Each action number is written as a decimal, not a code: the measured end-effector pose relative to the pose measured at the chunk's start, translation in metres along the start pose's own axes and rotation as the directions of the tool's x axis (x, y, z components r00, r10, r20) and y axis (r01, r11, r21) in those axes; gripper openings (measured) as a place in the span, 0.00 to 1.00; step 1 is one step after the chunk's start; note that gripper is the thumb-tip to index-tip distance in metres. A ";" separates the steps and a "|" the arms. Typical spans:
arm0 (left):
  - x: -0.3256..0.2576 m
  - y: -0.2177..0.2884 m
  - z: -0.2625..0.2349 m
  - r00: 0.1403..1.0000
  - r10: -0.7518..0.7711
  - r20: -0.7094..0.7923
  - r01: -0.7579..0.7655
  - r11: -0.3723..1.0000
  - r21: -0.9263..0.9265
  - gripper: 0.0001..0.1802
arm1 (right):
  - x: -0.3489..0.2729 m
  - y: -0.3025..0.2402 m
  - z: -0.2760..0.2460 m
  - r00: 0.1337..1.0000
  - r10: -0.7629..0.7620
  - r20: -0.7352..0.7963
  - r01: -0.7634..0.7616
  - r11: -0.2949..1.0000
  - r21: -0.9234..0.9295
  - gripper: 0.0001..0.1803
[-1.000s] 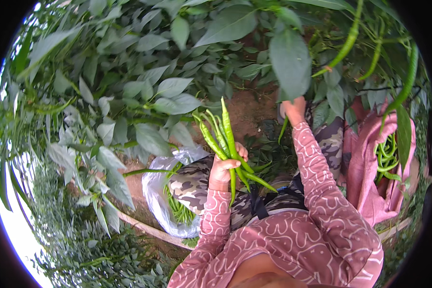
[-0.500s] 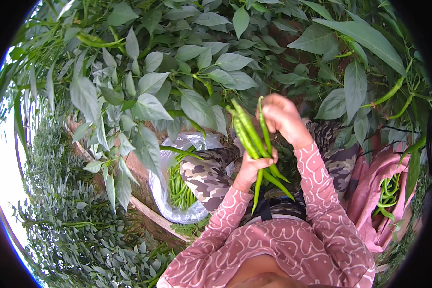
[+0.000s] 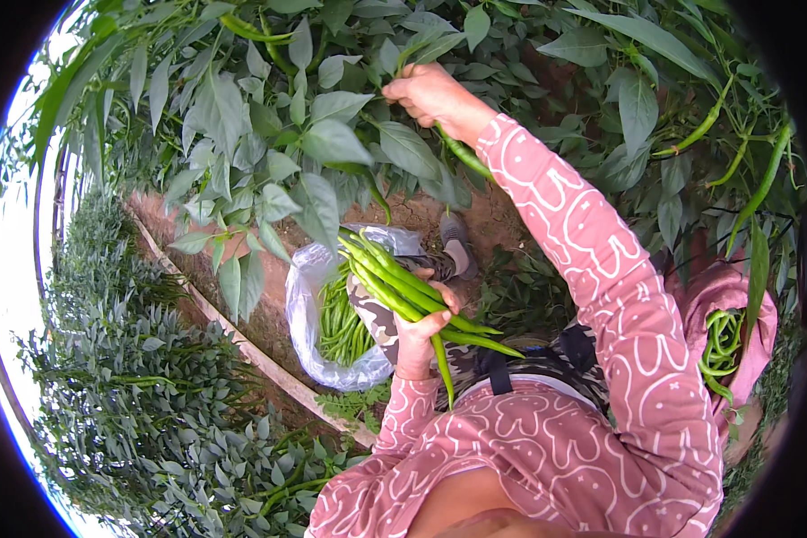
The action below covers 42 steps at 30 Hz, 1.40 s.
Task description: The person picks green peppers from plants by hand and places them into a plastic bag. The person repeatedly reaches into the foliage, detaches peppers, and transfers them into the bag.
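My left hand (image 3: 419,334) is closed round a bunch of long green chili peppers (image 3: 390,280), their tips poking out below the fist. My right hand (image 3: 438,100) reaches up into the pepper plant (image 3: 336,139), fingers pinched together among the leaves. Below its palm a green chili pepper (image 3: 464,154) slants down along the wrist, its upper end hidden by the hand. Beyond the left hand stands a clear plastic bag (image 3: 307,300) with many picked green peppers (image 3: 339,318) inside.
At the right lies a pink cloth bag (image 3: 755,359) holding more green peppers (image 3: 722,345). Several peppers (image 3: 704,125) hang from the plant at upper right. A pale hose-like strip (image 3: 242,345) runs along bare soil at left, beside another leafy row (image 3: 143,394).
My right hand has left the bunch and moved up and left into the leaves. My left hand has shifted left and lower with the bunch, which now tilts toward the plastic bag.
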State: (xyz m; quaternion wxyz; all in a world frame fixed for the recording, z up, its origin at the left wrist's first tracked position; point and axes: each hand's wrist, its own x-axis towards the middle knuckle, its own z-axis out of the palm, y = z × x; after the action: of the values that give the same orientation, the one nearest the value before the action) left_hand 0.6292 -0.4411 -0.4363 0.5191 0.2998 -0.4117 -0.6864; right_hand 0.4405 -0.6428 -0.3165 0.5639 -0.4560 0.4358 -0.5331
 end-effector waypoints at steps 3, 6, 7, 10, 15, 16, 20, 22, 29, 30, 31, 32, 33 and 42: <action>0.008 -0.002 0.000 0.999 0.030 -0.040 -0.030 0.999 0.015 0.30 | -0.005 0.004 -0.007 1.000 0.007 -0.016 -0.007 1.000 -0.010 0.07; 0.023 -0.004 0.004 0.995 0.017 -0.094 -0.015 1.000 0.025 0.20 | -0.009 0.014 -0.014 0.996 0.085 -0.003 -0.084 0.993 0.083 0.07; 0.030 -0.005 0.007 0.993 0.031 -0.116 -0.026 0.999 0.043 0.20 | -0.012 0.017 -0.015 0.995 0.095 0.005 -0.095 0.989 0.116 0.07; 0.049 -0.010 0.017 0.996 0.005 -0.090 -0.015 0.994 -0.107 0.20 | -0.020 0.028 -0.011 0.984 0.177 0.019 -0.175 0.938 0.299 0.07; 0.069 -0.018 0.033 0.987 -0.142 -0.077 0.115 0.953 -0.279 0.25 | -0.040 0.053 0.011 0.987 0.159 -0.009 -0.130 0.834 0.537 0.09; 0.070 -0.018 0.034 0.989 -0.138 -0.060 0.113 0.942 -0.316 0.24 | -0.042 0.057 0.015 0.983 0.185 0.008 -0.157 0.808 0.567 0.10; 0.067 -0.012 0.028 0.980 -0.199 -0.006 0.181 0.901 -0.393 0.20 | -0.041 0.063 0.014 0.985 0.103 0.136 -0.167 0.761 0.627 0.09; 0.059 -0.007 0.022 0.956 -0.289 0.058 0.295 0.939 -0.176 0.17 | -0.033 0.059 0.008 0.991 0.076 0.112 -0.129 0.780 0.612 0.09; 0.021 0.001 0.005 0.987 -0.144 0.071 0.153 0.979 -0.136 0.24 | -0.035 0.092 -0.026 0.930 -0.053 0.364 0.057 0.998 -0.001 0.11; 0.021 0.005 -0.001 0.989 -0.145 0.030 0.146 0.989 -0.030 0.22 | -0.036 0.111 -0.022 0.946 0.229 0.228 -0.129 0.914 -0.384 0.13; 0.022 0.006 -0.005 0.994 -0.110 0.000 0.110 0.992 -0.063 0.19 | -0.043 0.132 -0.018 0.990 0.119 0.070 -0.033 0.694 -0.719 0.17; 0.023 0.008 -0.009 0.996 -0.078 -0.029 0.076 0.993 -0.089 0.16 | -0.044 0.150 -0.017 0.982 0.167 -0.092 -0.174 0.579 -0.796 0.21; 0.024 0.010 -0.011 0.997 -0.080 -0.016 0.078 0.993 -0.085 0.17 | -0.040 0.165 -0.015 0.977 0.060 -0.204 -0.199 0.594 -0.780 0.21; 0.020 0.005 0.007 0.994 -0.101 -0.048 0.099 0.994 -0.036 0.18 | 0.008 0.175 -0.024 0.830 -0.385 -0.404 0.244 0.901 -0.358 0.20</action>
State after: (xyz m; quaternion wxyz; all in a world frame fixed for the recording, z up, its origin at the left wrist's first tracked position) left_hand 0.6203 -0.4593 -0.4283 0.4992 0.3281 -0.3715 -0.7107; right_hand 0.4529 -0.6490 -0.4930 0.2725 -0.4588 0.5497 -0.6428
